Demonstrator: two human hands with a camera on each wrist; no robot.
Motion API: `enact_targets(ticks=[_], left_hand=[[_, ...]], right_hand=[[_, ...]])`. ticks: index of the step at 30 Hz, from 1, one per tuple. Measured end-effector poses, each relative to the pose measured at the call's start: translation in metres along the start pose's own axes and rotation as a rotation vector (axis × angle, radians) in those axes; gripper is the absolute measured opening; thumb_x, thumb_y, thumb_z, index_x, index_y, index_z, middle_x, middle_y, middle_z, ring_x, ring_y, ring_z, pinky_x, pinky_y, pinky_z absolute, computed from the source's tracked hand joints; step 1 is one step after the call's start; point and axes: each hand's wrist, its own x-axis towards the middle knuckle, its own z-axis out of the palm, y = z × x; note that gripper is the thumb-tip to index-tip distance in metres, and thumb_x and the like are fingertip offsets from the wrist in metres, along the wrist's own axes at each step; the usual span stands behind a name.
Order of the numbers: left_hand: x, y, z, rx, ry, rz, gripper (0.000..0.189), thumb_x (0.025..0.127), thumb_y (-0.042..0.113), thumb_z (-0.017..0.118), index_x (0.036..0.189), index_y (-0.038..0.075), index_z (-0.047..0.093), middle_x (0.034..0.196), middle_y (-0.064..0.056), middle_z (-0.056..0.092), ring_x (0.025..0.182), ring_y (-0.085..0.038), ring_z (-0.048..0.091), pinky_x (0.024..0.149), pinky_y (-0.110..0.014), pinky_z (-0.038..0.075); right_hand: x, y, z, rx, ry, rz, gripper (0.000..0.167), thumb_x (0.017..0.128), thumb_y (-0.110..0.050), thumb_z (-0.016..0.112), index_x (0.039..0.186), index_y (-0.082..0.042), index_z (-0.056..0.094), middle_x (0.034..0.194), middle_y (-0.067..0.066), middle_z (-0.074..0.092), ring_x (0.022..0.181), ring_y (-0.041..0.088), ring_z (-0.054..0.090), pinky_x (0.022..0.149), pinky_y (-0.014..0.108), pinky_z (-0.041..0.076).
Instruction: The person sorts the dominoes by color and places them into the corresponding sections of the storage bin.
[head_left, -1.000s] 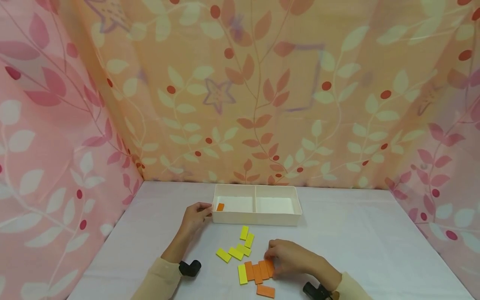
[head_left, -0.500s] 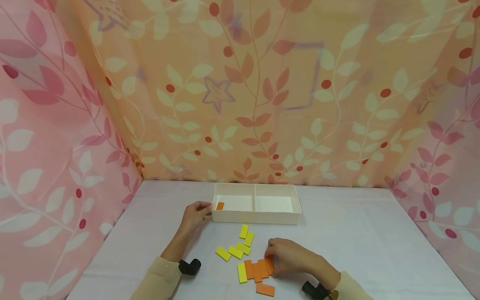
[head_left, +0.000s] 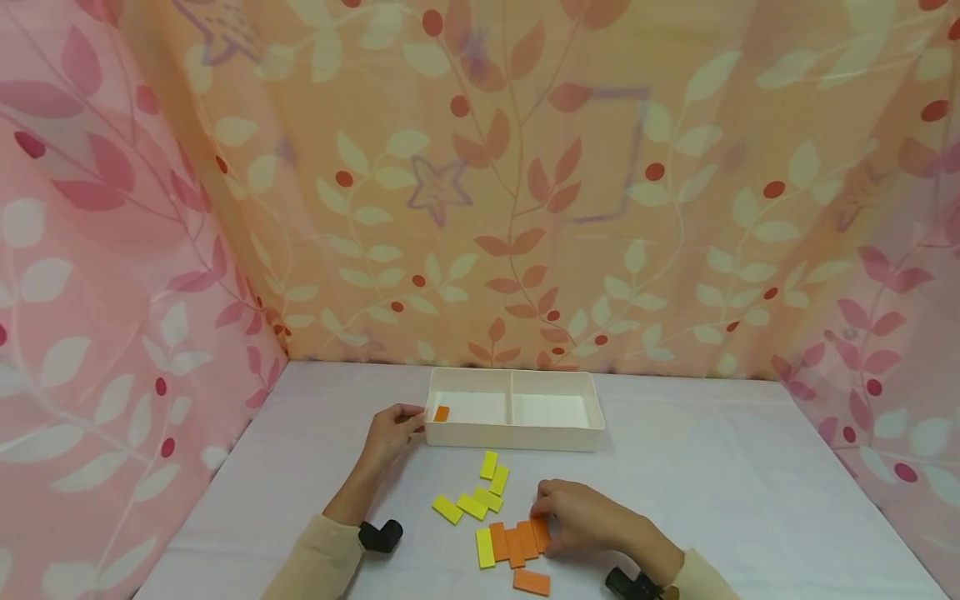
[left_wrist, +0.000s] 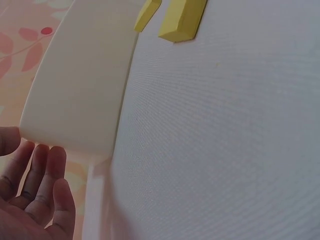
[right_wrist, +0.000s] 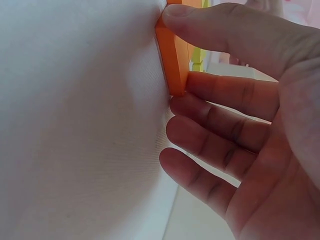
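Observation:
My right hand [head_left: 581,517] pinches an orange domino block [right_wrist: 175,62] at the right end of a row, its thumb on one end and its index finger at the other. The remaining fingers are spread behind it, near the cloth. Close against it in the row stand several more orange blocks [head_left: 515,546], with a yellow block [head_left: 486,549] at the left end. My left hand [head_left: 392,433] rests its fingertips on the left end of a white two-compartment tray [head_left: 517,437]; in the left wrist view its thumb lies at the rim. One orange block [head_left: 442,413] lies in the tray's left compartment.
Several yellow blocks [head_left: 472,506] lie scattered between the tray and the row. A single orange block [head_left: 532,582] lies in front of the row. White cloth [head_left: 720,467] covers the table, and patterned curtains [head_left: 517,183] enclose it at the back and sides.

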Motion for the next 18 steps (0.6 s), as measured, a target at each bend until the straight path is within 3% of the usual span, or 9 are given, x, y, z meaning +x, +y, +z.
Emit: enact_targets(ticks=[18], left_hand=[[0.0011,-0.0001,-0.0014,0.014,-0.002,-0.004,0.023,0.096,0.017,0.061,0.112,0.001,0.066,0.106,-0.014,0.068,0.090,-0.020,0.066,0.074,-0.029,0.050]], right_hand=[[-0.0043,0.0028,-0.0033,0.024,0.012,0.010,0.037,0.074,-0.035,0.082,0.106,-0.019,0.072,0.096,-0.015,0.056,0.081,-0.002,0.044,0.075,0.020,0.046]])
